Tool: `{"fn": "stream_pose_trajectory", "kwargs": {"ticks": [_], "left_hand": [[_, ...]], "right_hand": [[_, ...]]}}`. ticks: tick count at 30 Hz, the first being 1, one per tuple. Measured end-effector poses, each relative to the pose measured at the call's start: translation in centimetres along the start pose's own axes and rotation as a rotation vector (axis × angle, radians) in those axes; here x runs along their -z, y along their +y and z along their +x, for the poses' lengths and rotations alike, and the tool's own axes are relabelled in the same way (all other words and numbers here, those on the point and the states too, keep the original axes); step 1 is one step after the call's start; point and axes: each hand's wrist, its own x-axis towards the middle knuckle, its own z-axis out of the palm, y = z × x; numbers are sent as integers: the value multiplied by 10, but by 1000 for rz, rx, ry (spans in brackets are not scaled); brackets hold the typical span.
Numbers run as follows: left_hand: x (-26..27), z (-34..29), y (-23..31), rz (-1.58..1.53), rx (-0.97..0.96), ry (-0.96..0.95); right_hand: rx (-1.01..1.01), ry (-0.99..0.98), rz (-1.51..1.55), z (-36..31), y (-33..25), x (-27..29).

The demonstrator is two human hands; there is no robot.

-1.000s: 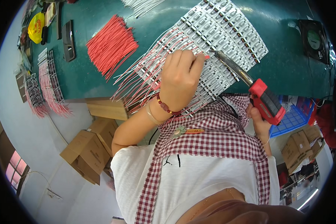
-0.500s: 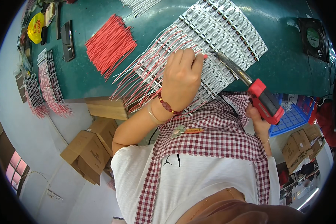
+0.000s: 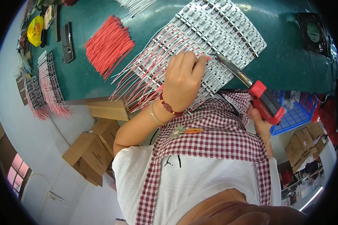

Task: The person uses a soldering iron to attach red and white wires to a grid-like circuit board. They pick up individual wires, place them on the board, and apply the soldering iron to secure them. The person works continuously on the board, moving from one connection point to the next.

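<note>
My left hand (image 3: 184, 77) is closed in a pinch over a panel of joined white circuit modules (image 3: 219, 28). Something small and red shows at its fingertips; what the fingers hold is hidden. Red and white wires (image 3: 139, 80) trail off the panel's left side, passing beneath this hand. My right hand (image 3: 258, 122) is wrapped round the red and black handle of a soldering iron (image 3: 267, 103). The iron's metal shaft slants up and left over the panel, its dark tip close to my left fingertips. Whether the tip touches a module I cannot tell.
A bundle of red wires (image 3: 108, 47) and some white wires (image 3: 137, 5) lie on the green table (image 3: 90, 84). At left are a phone (image 3: 68, 43) and wired module strips (image 3: 50, 80). A black fan (image 3: 313, 33) stands right, above a blue basket (image 3: 289, 118). Cardboard boxes (image 3: 90, 152) stand below.
The panel appears slightly further up and left in the picture. The iron's tip has shifted a little downward, nearer the left fingertips. Both hands keep nearly the same pose.
</note>
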Motion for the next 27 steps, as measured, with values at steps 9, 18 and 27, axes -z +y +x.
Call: {"fn": "stream_pose_trajectory", "kwargs": {"ticks": [9,18,27], "left_hand": [[-1,1,3,24,21,-29],[-2,1,2,34,32,-48],[0,0,5,23,31,-75]], "right_hand": [[90,-57,-187,1,6,3],[108,-32,-112,0,4,4],[248,-108,-218,14,0,1]]}}
